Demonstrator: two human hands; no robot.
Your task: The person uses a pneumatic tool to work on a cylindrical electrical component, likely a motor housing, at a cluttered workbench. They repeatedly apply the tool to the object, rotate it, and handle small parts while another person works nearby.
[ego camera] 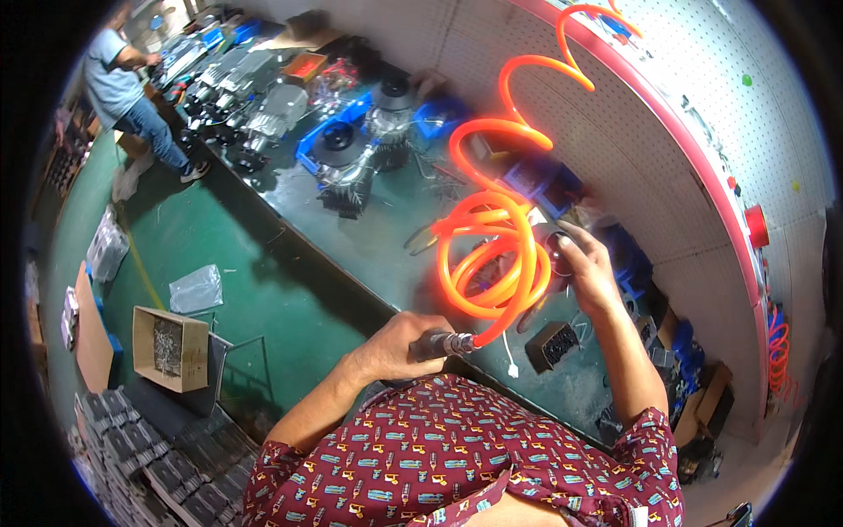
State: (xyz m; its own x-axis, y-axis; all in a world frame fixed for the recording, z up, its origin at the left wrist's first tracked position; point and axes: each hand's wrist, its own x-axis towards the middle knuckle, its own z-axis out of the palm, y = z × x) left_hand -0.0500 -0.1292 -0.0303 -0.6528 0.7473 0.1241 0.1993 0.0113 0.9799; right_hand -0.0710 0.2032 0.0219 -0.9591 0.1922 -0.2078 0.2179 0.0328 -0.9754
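Observation:
My left hand point(398, 342) grips the dark rear end of a pneumatic hand tool point(429, 345) at the workbench's front edge; its working end is hidden. A metal fitting joins it to a coiled orange air hose point(529, 263), which loops over the bench and climbs towards the upper right. My right hand point(591, 273) has its thumb and fingers on the black round knob of a dark part point(560, 257). The hose coils hide most of that part. Pliers point(421, 240) lie left of the coils, and a white connector on a cable point(512, 370) lies nearer me.
Similar assemblies with black discs point(339, 138) stand farther along the bench point(388, 253). A small box of black screws point(553, 346) sits near my right forearm. Blue bins point(543, 184) line the pegboard wall. Another person point(125, 85) stands at the far end. A carton point(170, 349) is at left.

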